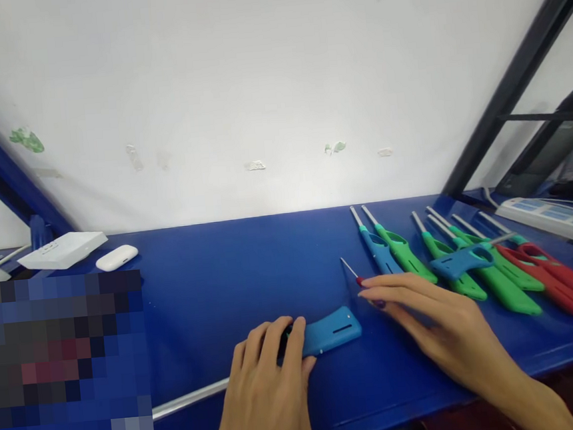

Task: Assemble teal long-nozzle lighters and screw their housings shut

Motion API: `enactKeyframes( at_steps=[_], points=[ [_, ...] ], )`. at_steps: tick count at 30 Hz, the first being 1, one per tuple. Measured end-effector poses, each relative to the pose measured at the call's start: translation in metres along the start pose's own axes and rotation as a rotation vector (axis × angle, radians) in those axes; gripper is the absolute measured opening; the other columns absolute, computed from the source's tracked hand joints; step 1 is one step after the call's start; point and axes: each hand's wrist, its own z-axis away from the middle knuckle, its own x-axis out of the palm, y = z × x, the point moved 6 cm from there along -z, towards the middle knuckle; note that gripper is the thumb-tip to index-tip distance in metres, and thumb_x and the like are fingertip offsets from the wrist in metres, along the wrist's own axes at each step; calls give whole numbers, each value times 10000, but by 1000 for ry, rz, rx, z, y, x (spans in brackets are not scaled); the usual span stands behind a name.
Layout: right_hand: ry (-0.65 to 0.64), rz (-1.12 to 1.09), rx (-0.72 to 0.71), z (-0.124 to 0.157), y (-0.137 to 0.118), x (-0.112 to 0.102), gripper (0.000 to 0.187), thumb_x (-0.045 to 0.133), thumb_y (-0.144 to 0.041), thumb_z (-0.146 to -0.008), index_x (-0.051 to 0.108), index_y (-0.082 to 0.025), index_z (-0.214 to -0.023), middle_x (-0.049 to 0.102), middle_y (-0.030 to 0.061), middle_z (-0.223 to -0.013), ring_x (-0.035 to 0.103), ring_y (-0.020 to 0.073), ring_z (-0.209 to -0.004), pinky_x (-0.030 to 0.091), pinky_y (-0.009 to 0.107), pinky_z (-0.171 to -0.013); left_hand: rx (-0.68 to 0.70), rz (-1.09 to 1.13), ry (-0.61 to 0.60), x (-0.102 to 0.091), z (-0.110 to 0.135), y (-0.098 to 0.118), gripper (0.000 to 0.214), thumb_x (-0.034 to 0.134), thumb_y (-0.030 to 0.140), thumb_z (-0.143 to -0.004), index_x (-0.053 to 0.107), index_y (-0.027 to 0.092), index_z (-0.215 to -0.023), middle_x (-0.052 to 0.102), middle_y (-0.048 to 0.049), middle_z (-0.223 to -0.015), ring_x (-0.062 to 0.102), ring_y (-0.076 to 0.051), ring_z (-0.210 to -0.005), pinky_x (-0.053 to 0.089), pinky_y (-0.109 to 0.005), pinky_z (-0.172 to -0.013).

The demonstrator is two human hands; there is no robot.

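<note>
A blue long-necked gas lighter (331,331) lies on the blue shelf, its slotted handle end pointing right. Its silver barrel runs out to the left from under my left hand (269,377), whose fingers are wrapped over the trigger part and hide it. To the right of the handle, my right hand (439,319) pinches a thin metal rod (349,270) between thumb and fingertips, slightly above the shelf. The rod points up and to the left, away from the lighter. My fingers cover its other end, so its kind is not clear.
Several blue, green and red lighters (508,282) lie at the right, one blue lighter (461,263) across others. A white rounded case (116,257) and a flat white box (63,250) lie at back left. A power strip (557,218) is far right. The white wall (276,95) closes the back.
</note>
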Motion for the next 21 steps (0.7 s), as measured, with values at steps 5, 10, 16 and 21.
enactKeyframes(
  at_steps=[5,10,16,21],
  points=[
    [241,-67,122,-1,-1,-21,147,695,-214,-1007,718,-303,-1121,787,8,-1180,756,188,-1099,580,301,-998,-13,-9,-3,1,1,-1,387,468,200,-1087,582,166,-1456,732,-121,-1334,726,-327,-1125,662,-494,-856],
    [477,-339,297,-14,-8,-40,83,664,-313,-1029,668,-304,-1112,791,11,-970,764,208,-884,616,340,-822,-17,3,-3,1,1,-2,381,451,220,-1098,591,179,-1450,748,-114,-1302,743,-318,-1094,669,-484,-831],
    [497,-375,265,-34,-15,-33,115,634,-328,-1055,689,-283,-1146,731,6,-850,698,175,-755,585,306,-672,-3,9,-4,2,2,-2,387,461,237,-1103,582,170,-1464,739,-121,-1322,735,-322,-1124,665,-492,-856],
    [429,-404,243,-33,-13,-15,121,599,-307,-1074,667,-284,-1170,745,19,-890,719,190,-783,618,339,-694,7,5,-6,3,3,-3,392,479,231,-1098,583,160,-1469,734,-124,-1337,728,-323,-1143,661,-490,-874]
  ],
)
